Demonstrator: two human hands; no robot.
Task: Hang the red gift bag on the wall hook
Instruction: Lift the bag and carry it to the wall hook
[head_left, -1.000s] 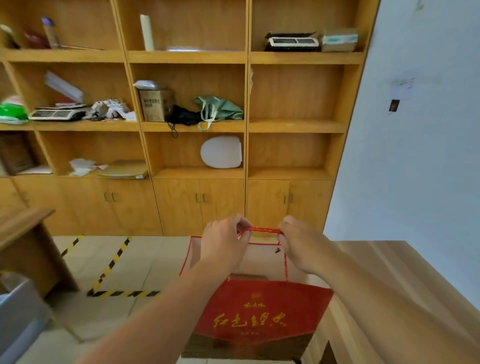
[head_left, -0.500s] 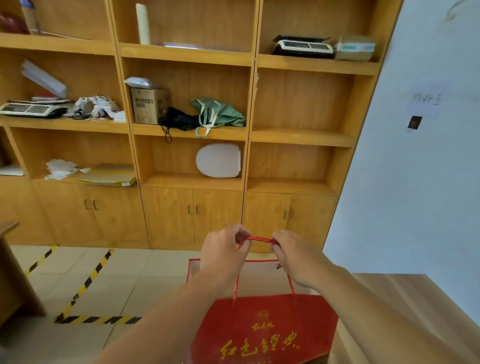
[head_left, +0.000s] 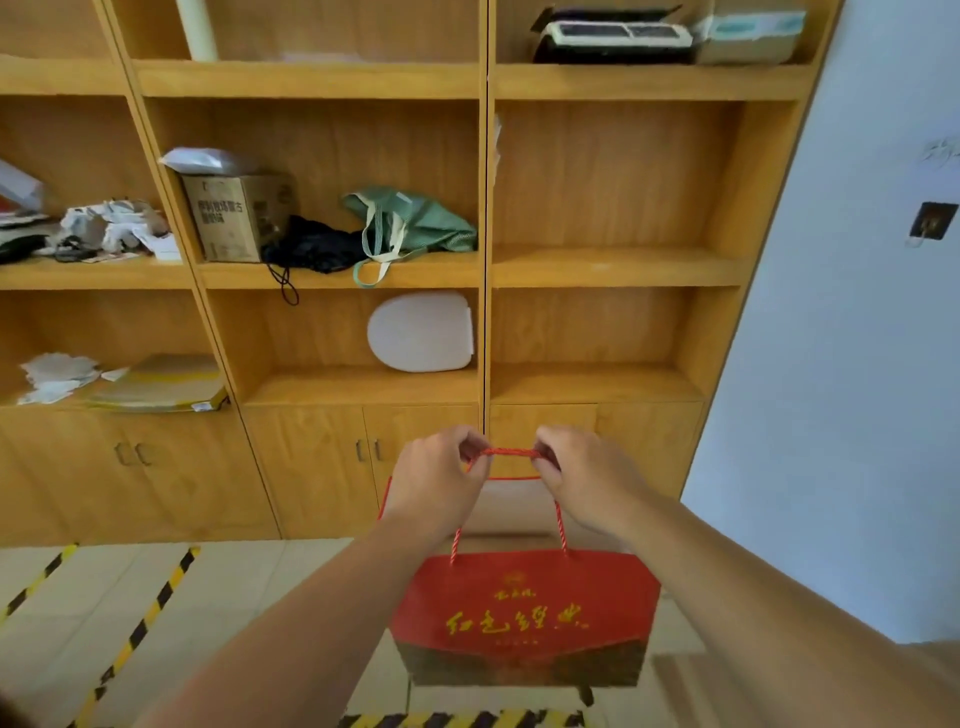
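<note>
Both your left hand (head_left: 436, 483) and right hand (head_left: 587, 478) stay pinched on the red gift bag's (head_left: 524, 618) cord handles (head_left: 511, 453), now lifted higher, wall hook (head_left: 932, 223) far right.

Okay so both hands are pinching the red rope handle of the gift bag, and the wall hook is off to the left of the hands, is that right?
Not quite. In the head view the wall hook is on the white wall to the right of the hands, and higher up, not to the left. The rest holds: the left hand and right hand both pinch the rope handle of the red gift bag.
</note>
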